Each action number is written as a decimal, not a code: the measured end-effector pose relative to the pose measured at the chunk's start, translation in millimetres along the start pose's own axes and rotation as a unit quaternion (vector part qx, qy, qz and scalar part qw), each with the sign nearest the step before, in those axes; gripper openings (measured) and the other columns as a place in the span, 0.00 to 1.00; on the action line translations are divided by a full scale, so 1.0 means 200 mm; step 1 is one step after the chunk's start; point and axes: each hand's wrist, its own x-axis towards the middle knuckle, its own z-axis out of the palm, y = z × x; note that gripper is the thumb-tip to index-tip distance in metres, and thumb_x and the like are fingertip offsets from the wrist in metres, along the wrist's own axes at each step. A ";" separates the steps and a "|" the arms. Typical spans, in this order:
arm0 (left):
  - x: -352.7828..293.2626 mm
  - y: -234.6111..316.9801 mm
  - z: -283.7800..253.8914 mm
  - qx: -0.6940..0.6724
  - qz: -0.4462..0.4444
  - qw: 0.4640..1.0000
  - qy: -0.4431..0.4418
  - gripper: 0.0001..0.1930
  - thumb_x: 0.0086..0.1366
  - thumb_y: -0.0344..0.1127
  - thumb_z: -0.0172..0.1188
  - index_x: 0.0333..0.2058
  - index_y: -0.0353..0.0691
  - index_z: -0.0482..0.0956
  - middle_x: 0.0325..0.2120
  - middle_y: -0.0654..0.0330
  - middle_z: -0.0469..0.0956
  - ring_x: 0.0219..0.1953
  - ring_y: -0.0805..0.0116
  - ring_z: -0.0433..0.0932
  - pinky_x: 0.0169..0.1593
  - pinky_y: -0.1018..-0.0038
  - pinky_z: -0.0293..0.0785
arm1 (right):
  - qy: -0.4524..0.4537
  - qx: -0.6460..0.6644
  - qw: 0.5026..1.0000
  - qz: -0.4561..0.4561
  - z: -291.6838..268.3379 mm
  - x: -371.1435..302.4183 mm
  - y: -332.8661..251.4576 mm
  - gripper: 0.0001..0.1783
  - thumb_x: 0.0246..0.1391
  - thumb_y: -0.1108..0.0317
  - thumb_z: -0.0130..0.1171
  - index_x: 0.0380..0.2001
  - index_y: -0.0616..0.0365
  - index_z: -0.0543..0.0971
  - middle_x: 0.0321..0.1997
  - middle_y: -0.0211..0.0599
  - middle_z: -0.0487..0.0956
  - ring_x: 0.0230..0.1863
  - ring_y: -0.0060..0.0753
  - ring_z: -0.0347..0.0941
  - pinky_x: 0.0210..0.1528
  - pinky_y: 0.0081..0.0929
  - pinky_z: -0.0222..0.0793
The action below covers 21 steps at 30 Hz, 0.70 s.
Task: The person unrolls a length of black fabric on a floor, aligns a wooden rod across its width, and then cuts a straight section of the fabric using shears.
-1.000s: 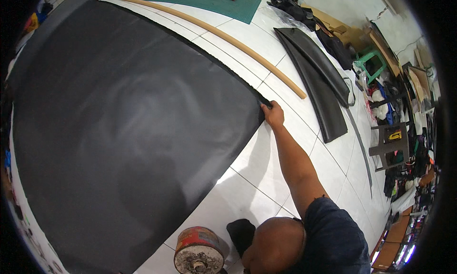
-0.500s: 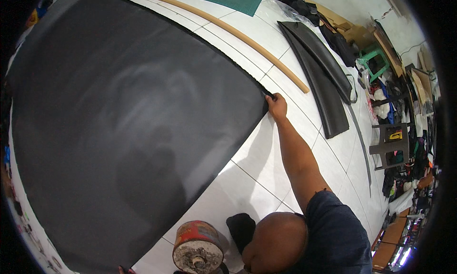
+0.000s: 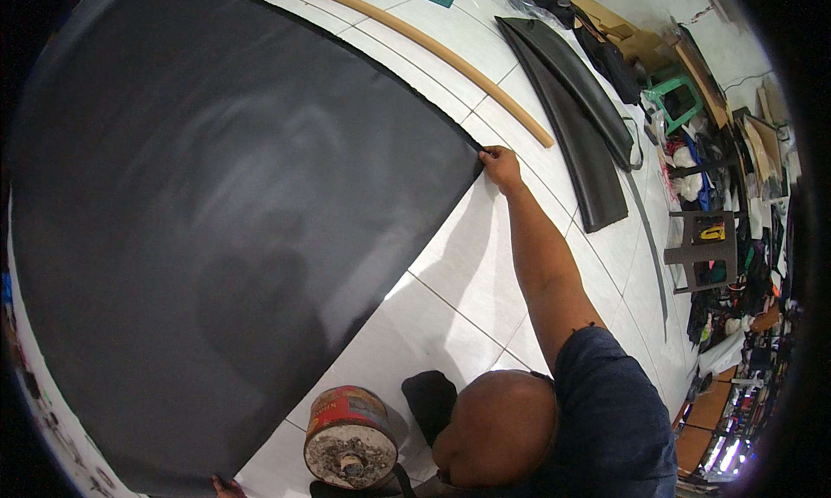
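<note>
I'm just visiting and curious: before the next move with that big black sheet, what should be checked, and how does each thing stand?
1. Right hand on the sheet: ok, it pinches a corner.
2. Left hand gripping the sheet: cannot tell; it is at the near edge, but the picture cuts it off.
3. Pole off the sheet: ok in view, with floor showing between them.
4. Can off the sheet: ok, though the gap is narrow.
5. Folded black piece apart from the sheet: ok, it lies beyond the pole.
6. Whole sheet in view: not ok, the top of the picture cuts it off.
</note>
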 end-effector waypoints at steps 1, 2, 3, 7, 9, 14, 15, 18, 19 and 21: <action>0.01 0.00 -0.01 0.017 0.003 1.000 -0.011 0.25 0.72 0.44 0.51 0.57 0.29 0.68 0.50 0.58 0.72 0.46 0.65 0.67 0.45 0.69 0.63 | -0.001 0.014 1.000 0.012 0.00 0.01 0.00 0.15 0.55 0.64 0.64 0.43 0.62 0.82 0.35 0.37 0.82 0.35 0.28 0.77 0.41 0.26 0.72; 0.00 0.00 -0.01 0.035 0.005 0.999 -0.020 0.26 0.72 0.45 0.51 0.58 0.29 0.67 0.51 0.58 0.72 0.47 0.64 0.66 0.47 0.67 0.62 | -0.004 0.019 1.000 0.017 0.00 0.00 0.00 0.15 0.55 0.65 0.65 0.43 0.62 0.82 0.35 0.36 0.82 0.35 0.27 0.77 0.40 0.26 0.72; -0.02 0.01 -0.01 0.041 0.007 0.999 -0.024 0.26 0.72 0.46 0.50 0.58 0.30 0.67 0.52 0.58 0.71 0.48 0.64 0.66 0.48 0.67 0.61 | -0.008 0.024 0.999 0.022 0.01 0.00 0.00 0.15 0.55 0.65 0.65 0.43 0.62 0.82 0.34 0.36 0.82 0.35 0.27 0.77 0.40 0.26 0.72; -0.07 0.02 0.02 0.053 0.012 0.998 -0.035 0.25 0.72 0.44 0.48 0.58 0.30 0.67 0.52 0.58 0.70 0.48 0.65 0.65 0.48 0.65 0.60 | -0.024 0.061 0.997 0.040 -0.01 0.01 0.03 0.14 0.54 0.66 0.65 0.42 0.63 0.82 0.34 0.34 0.82 0.33 0.25 0.76 0.37 0.24 0.71; -0.08 0.02 0.03 0.051 0.020 0.998 -0.021 0.23 0.72 0.43 0.48 0.57 0.30 0.68 0.51 0.59 0.70 0.47 0.65 0.65 0.47 0.65 0.60 | -0.022 0.062 0.997 0.037 0.00 0.00 0.01 0.14 0.54 0.66 0.65 0.41 0.63 0.82 0.33 0.33 0.81 0.31 0.25 0.75 0.36 0.24 0.70; -0.06 0.01 0.03 0.068 0.016 0.998 0.008 0.21 0.71 0.41 0.48 0.53 0.30 0.70 0.46 0.59 0.71 0.44 0.65 0.65 0.44 0.66 0.61 | -0.027 0.052 0.996 0.060 -0.01 0.01 0.01 0.13 0.52 0.65 0.66 0.39 0.61 0.83 0.34 0.37 0.83 0.34 0.30 0.77 0.38 0.27 0.72; -0.05 0.00 0.03 0.077 0.019 0.997 -0.001 0.20 0.71 0.41 0.48 0.52 0.31 0.71 0.45 0.59 0.71 0.43 0.65 0.65 0.42 0.67 0.61 | -0.027 0.044 0.997 0.057 -0.02 0.02 0.03 0.13 0.53 0.65 0.66 0.38 0.62 0.82 0.32 0.34 0.82 0.31 0.27 0.75 0.35 0.26 0.71; 0.02 -0.05 0.00 0.139 0.072 0.988 -0.017 0.18 0.70 0.42 0.49 0.48 0.32 0.73 0.41 0.58 0.72 0.40 0.66 0.67 0.40 0.68 0.63 | -0.029 0.040 0.997 0.066 -0.04 0.05 0.07 0.12 0.53 0.65 0.66 0.37 0.62 0.81 0.30 0.32 0.80 0.27 0.23 0.73 0.31 0.25 0.70; 0.08 -0.08 -0.02 0.180 0.118 0.977 -0.015 0.18 0.69 0.43 0.50 0.48 0.33 0.74 0.39 0.58 0.73 0.39 0.65 0.69 0.40 0.68 0.65 | -0.032 0.044 0.996 0.069 -0.03 0.05 0.05 0.12 0.53 0.65 0.66 0.37 0.63 0.81 0.30 0.32 0.80 0.27 0.24 0.73 0.30 0.26 0.70; 0.24 -0.13 -0.17 0.253 0.213 0.944 0.009 0.19 0.68 0.46 0.52 0.47 0.35 0.75 0.36 0.57 0.75 0.36 0.65 0.72 0.42 0.68 0.69 | -0.036 0.028 0.998 0.044 0.09 0.07 -0.06 0.13 0.53 0.64 0.67 0.37 0.62 0.81 0.30 0.33 0.80 0.27 0.24 0.73 0.30 0.26 0.70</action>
